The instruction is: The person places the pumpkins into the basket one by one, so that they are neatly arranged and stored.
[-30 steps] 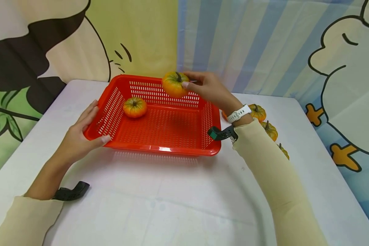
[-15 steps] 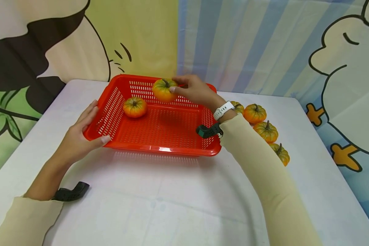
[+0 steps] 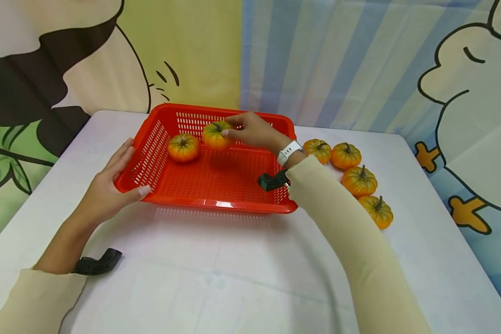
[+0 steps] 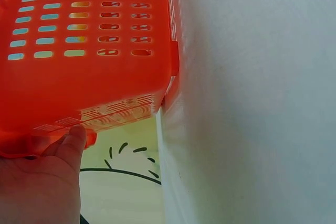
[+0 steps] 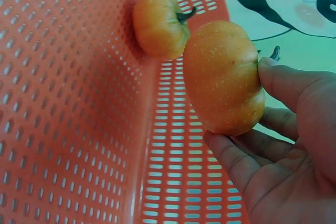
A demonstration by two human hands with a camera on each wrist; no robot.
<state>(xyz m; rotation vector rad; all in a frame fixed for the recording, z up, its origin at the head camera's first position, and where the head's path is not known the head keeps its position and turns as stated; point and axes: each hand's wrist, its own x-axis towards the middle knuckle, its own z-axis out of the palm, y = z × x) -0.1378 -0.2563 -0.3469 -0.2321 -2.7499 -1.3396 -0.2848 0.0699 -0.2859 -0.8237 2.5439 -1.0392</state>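
Note:
A red plastic basket (image 3: 217, 204) with slotted walls rests on the white table. My left hand (image 3: 106, 190) holds its left end, fingers along the outer side and thumb at the front corner; in the left wrist view that hand (image 4: 50, 177) meets the rim from outside. Inside the basket, toward the left, sits one small orange pumpkin (image 3: 183, 148). My right hand (image 3: 254, 133) grips a second small pumpkin (image 3: 215, 135), yellow-green on top, over the basket's back part. The right wrist view shows this pumpkin (image 5: 223, 80) between thumb and fingers, apart from the basket floor.
Several more small pumpkins stand in a curved row right of the basket, from a back one (image 3: 317, 150) to a front one (image 3: 377, 211). The white table (image 3: 217, 273) stretches in front. A cartoon-printed cloth (image 3: 317, 60) hangs behind.
My right hand has carried its pumpkin leftward and lower into the basket, closer to the other pumpkin. Pumpkins at the right have come into fuller view. My left hand stays put.

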